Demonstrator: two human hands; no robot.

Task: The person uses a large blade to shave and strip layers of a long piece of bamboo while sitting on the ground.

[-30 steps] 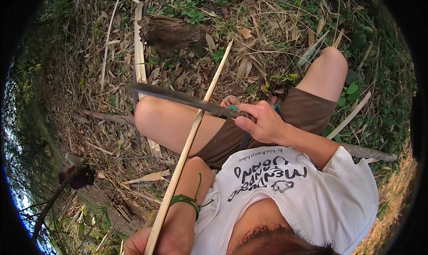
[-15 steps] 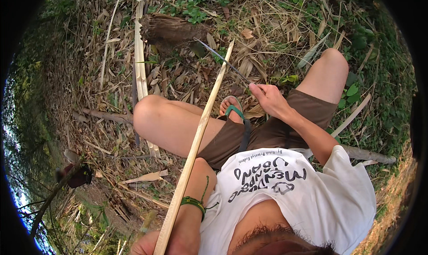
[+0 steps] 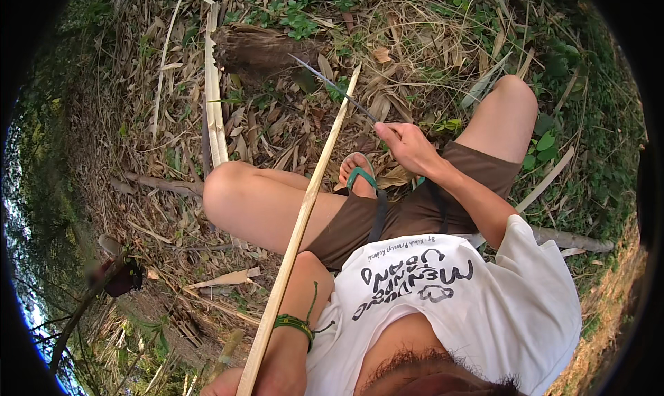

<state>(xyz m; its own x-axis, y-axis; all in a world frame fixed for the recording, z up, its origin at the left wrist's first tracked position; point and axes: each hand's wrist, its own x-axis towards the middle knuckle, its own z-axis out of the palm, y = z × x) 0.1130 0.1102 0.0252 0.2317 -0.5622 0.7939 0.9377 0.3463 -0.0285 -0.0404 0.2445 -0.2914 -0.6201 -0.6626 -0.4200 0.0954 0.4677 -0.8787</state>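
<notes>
Swung up off the thigh, the knife (image 3: 335,88) now points upper left — right hand (image 3: 408,147) clenched on its handle; left hand (image 3: 266,379) grips the bamboo strip (image 3: 304,216) running lower left to upper centre.

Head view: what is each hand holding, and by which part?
The right hand holds a long knife by its handle end, blade pointing away. The left hand grips a long pale bamboo strip at its near, lower end.
</notes>
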